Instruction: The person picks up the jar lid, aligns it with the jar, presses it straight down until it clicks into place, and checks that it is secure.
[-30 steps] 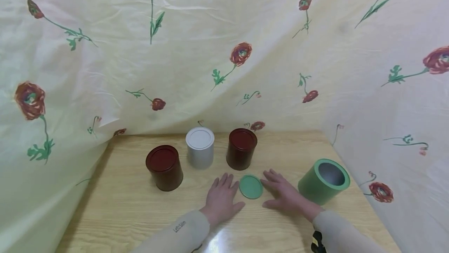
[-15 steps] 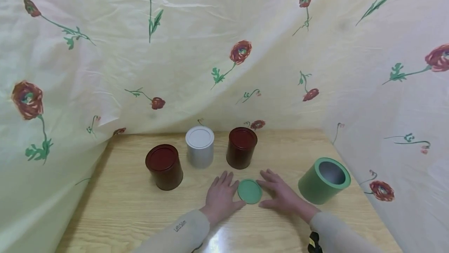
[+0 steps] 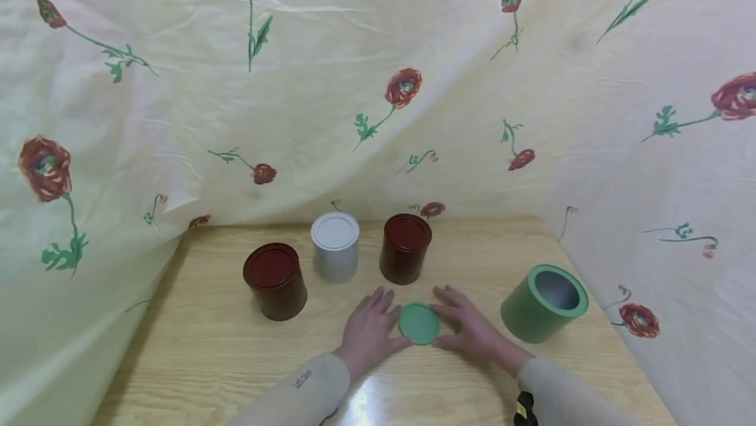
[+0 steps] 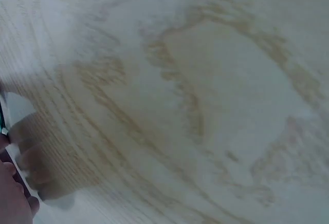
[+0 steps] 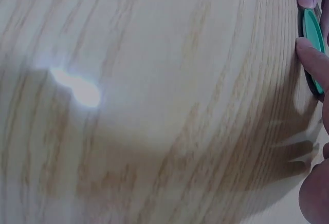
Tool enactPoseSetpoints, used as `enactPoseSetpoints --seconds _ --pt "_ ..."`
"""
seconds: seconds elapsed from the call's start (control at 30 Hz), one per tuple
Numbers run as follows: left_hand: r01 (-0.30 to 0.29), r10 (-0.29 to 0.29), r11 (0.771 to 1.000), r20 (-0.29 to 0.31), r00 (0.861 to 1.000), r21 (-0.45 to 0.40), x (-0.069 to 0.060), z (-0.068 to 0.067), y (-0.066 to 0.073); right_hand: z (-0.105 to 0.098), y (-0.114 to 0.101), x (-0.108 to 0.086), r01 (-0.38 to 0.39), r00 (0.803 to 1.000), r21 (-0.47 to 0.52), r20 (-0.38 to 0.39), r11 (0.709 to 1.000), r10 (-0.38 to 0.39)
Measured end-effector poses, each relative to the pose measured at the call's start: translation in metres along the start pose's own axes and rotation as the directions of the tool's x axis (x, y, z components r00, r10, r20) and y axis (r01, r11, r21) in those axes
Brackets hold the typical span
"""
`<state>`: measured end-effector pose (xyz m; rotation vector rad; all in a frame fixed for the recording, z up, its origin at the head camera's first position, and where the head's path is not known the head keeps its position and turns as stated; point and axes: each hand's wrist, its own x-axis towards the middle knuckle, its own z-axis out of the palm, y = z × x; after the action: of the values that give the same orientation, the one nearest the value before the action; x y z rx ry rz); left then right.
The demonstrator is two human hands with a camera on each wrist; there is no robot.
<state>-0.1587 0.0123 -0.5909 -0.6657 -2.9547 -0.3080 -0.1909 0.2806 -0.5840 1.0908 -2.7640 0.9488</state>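
Note:
A round green lid (image 3: 419,323) lies flat on the wooden table between both hands. To its left rests my left hand (image 3: 367,327), palm down, with extended fingers and the thumb near the lid's lower left edge. My right hand (image 3: 469,326) is on the other side, fingers spread, index finger and thumb at the right edge. In the right wrist view, fingertips (image 5: 308,50) touch or nearly touch the rim of the lid (image 5: 314,26). The left wrist view catches only part of the left hand (image 4: 13,196) at its lower left edge. An uncovered green can (image 3: 534,313) leans or stands right of the right hand.
Behind the hands stand a dark red lidded can (image 3: 404,260), a white lidded can (image 3: 336,262) and, farther left, another dark red lidded can (image 3: 280,295). Flowered cloth (image 3: 331,104) hangs behind the table (image 3: 218,347) and at both sides.
The green lid has slid slightly toward me. My right hand has shifted a little left, closer to the lid, while the left hand has barely moved. The cans stay in place.

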Motion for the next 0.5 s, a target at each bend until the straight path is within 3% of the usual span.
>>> enactPoseSetpoints --seconds 0.23,0.4,0.5 --pt "-0.021 0.021 0.999 -0.027 0.999 0.024 -0.002 0.003 -0.002 0.002 -0.003 -0.002 -0.072 0.997 0.014 0.003 0.997 0.072" --pt "-0.035 0.035 0.999 -0.061 0.998 -0.001 -0.005 -0.004 -0.002 0.000 -0.007 -0.002 -0.109 0.994 -0.006 0.003 0.994 0.109" --pt "-0.050 0.048 0.999 -0.102 0.994 -0.016 -0.006 -0.011 -0.002 -0.003 -0.010 -0.001 -0.090 0.996 -0.026 -0.018 0.996 0.089"
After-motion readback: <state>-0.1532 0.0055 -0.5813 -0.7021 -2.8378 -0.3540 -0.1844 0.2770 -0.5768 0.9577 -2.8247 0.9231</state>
